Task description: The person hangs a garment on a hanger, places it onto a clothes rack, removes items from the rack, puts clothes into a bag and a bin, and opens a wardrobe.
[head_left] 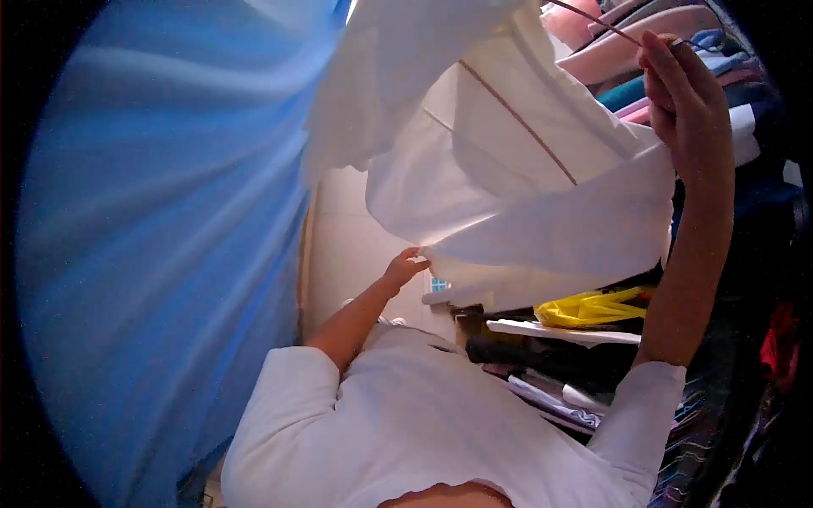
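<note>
A large white cloth (559, 229) hangs spread out in front of me, its folds reaching from the middle of the view to the upper right. My left hand (408, 267) is closed in a pinch on its lower left edge. At the upper right, my right hand (688, 106) is raised and closed on a thin dark rod (597, 19), which runs off the top of the view. Part of the white cloth passes by the right wrist. A brownish line (518, 121) crosses the cloth; I cannot tell whether it is a cord or a rod.
A blue cloth (169, 220) hangs along the whole left side. Folded clothes (644, 59) are stacked at the upper right. Lower right, a yellow plastic bag (589, 309) lies on a white shelf (567, 333), above more dark clothes. Pale floor (339, 224) shows between the cloths.
</note>
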